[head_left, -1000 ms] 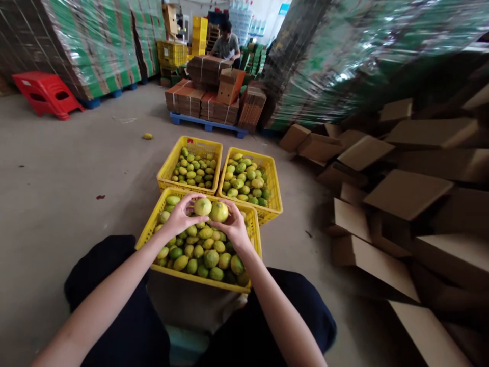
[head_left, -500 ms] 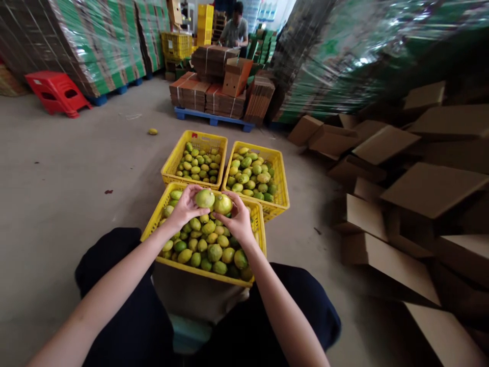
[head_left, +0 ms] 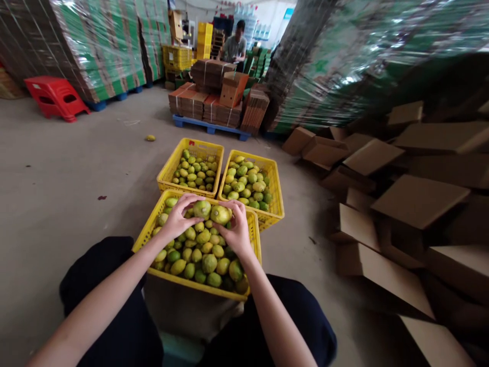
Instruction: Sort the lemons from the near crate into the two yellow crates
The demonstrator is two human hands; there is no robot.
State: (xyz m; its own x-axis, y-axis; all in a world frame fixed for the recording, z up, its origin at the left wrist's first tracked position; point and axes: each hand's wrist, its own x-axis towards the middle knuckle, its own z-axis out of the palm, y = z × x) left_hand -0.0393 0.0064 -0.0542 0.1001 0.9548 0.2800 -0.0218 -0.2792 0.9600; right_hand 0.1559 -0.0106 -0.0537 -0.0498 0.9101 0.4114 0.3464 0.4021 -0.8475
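My left hand point(head_left: 182, 216) is closed around a green lemon point(head_left: 202, 209), thumb below and fingers above. In my right hand point(head_left: 236, 228) is a yellower lemon point(head_left: 220, 214), gripped between thumb and fingers. The two fruits are side by side, close together, above the near yellow crate point(head_left: 194, 289). That crate is full of green and yellow lemons point(head_left: 209, 263). Just beyond it stand two more yellow crates, the left one point(head_left: 164, 184) and the right one point(head_left: 280, 196), both holding lemons of mixed colour.
A single lemon point(head_left: 150, 137) lies on the floor at left, beyond it a red stool point(head_left: 57, 99). Cardboard boxes point(head_left: 420, 201) are heaped on the right. Flattened cartons point(head_left: 221, 109) sit on a blue pallet point(head_left: 211, 128). A person point(head_left: 235, 48) stands behind them.
The view has tilted up slightly, so the crates sit lower in the picture. My right hand has turned its lemon a little; both hands keep their fruit.
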